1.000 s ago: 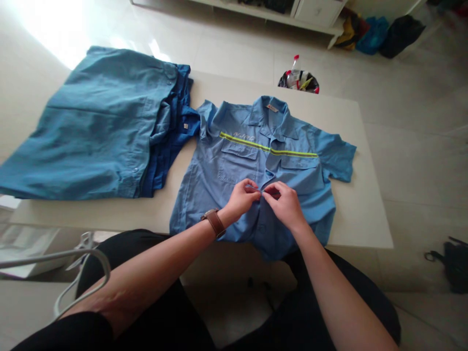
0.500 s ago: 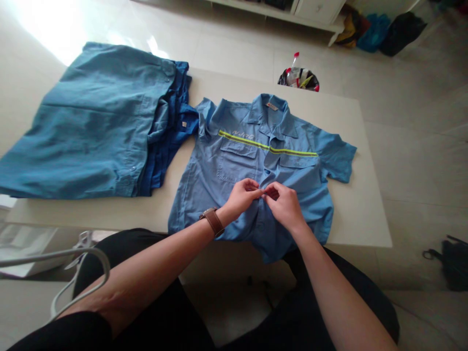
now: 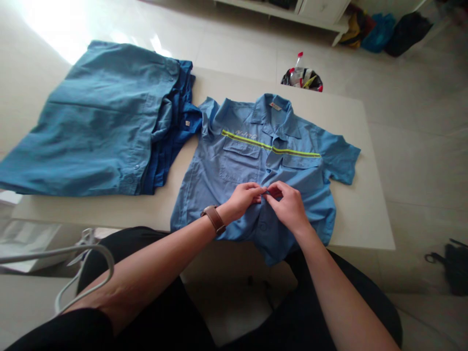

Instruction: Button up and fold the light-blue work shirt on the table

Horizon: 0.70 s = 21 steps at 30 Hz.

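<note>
head view: left hand (image 3: 243, 197) and right hand (image 3: 288, 204) meet, fingertips pinched on the shirt (image 3: 234, 170) placket near the table (image 3: 351, 122) front edge, collar pointing away.

A light blue shirt (image 3: 237, 170) is laid face up on the surface (image 3: 358, 204), and its front placket is pinched between the left hand (image 3: 243, 197) and right hand (image 3: 288, 204). A stack of blue garments (image 3: 98, 122) is seen alongside.

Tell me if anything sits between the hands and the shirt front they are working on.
Nothing visible does. The left hand and right hand both pinch the placket of the light blue shirt directly, fingertips meeting at its middle.
</note>
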Each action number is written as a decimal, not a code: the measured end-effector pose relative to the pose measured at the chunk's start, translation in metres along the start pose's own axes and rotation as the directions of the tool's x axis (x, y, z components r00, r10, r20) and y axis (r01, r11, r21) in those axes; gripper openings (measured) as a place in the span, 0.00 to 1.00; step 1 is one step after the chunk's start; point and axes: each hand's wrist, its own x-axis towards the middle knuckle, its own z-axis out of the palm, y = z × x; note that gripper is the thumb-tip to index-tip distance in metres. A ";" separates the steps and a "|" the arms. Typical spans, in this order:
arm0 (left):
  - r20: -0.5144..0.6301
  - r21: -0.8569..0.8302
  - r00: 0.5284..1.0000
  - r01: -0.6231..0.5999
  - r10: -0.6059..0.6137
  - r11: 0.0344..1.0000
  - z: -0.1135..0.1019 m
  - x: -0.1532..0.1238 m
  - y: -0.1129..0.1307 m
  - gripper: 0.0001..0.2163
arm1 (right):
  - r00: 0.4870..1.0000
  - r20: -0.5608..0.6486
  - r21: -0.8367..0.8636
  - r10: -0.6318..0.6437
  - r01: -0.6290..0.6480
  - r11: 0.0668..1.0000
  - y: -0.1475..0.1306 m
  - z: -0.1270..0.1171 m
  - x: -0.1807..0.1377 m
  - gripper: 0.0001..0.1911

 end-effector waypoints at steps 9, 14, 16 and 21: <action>-0.006 0.000 0.998 0.068 -0.068 0.998 -0.002 0.003 -0.002 0.10 | 1.000 0.015 -0.027 -0.026 0.026 0.999 0.003 -0.001 -0.001 0.03; 0.003 -0.007 0.998 0.067 -0.067 0.998 -0.004 0.004 -0.002 0.11 | 0.998 0.011 -0.050 -0.068 0.068 0.996 0.003 -0.001 -0.002 0.04; 0.004 -0.032 0.997 0.076 -0.076 0.997 -0.004 0.004 -0.002 0.12 | 0.997 0.016 -0.058 -0.081 0.081 0.995 0.002 -0.001 -0.002 0.05; -0.001 -0.079 0.996 0.088 -0.088 0.993 -0.002 0.003 -0.001 0.13 | 0.994 0.026 -0.089 -0.110 0.112 0.990 0.000 -0.001 -0.001 0.05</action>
